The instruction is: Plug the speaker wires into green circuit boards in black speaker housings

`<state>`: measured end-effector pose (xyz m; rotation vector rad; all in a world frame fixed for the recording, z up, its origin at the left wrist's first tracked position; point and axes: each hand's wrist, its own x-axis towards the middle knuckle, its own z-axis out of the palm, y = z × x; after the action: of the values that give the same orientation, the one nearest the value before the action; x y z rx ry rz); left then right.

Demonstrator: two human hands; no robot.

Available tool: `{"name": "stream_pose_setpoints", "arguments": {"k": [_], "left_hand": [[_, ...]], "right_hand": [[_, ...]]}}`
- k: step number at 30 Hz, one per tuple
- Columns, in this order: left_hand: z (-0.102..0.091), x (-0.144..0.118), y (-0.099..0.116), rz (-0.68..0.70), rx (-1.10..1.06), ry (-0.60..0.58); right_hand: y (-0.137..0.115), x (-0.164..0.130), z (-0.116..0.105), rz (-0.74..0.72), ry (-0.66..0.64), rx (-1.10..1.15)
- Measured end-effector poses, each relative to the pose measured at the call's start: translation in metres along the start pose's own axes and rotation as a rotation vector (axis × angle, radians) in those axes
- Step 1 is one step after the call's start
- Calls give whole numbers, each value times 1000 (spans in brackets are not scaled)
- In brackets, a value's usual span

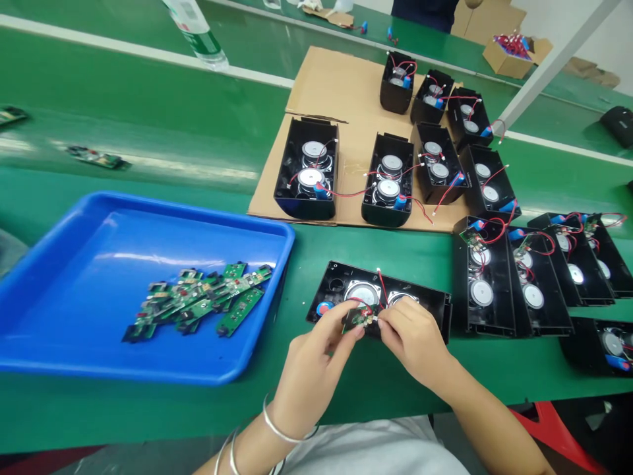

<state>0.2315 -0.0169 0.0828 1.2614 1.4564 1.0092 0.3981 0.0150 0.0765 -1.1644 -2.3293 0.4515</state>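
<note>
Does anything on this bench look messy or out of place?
Mostly tidy. The circuit boards lie in a loose heap in the blue tray, and a plastic bottle lies tipped over on the green belt behind.

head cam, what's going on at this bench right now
A person holds a small circuit board between the left hand and right hand, just over an open black speaker shell with red wires. A blue tray on the left holds a pile of green boards. More open shells sit on cardboard and on the green table.
</note>
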Motion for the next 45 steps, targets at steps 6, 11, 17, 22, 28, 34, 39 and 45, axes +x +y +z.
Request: {"name": "stream_pose_setpoints", "arguments": {"k": [6, 11, 17, 22, 28, 34, 39, 45], "left_hand": [[1, 1, 3, 110, 35, 15], [-1, 1, 3, 119, 3, 11], [-4, 2, 1, 133, -46, -31], [-5, 4, -3, 124, -83, -56], [-11, 4, 0, 84, -33, 33], [-6, 2, -3, 31, 63, 59], [6, 6, -9, 123, 187, 176], [18, 12, -13, 239, 248, 244]], "right_hand": [[-5, 3, 3, 17, 26, -48], [-5, 6, 0, -95, 12, -125], [-2, 8, -5, -46, 10, -33], [-6, 14, -2, -39, -4, -11], [-6, 22, -4, 169, 32, 80], [1, 29, 2, 476, -5, -75], [-4, 7, 3, 343, 245, 117], [-9, -13, 8, 99, 241, 131]]}}
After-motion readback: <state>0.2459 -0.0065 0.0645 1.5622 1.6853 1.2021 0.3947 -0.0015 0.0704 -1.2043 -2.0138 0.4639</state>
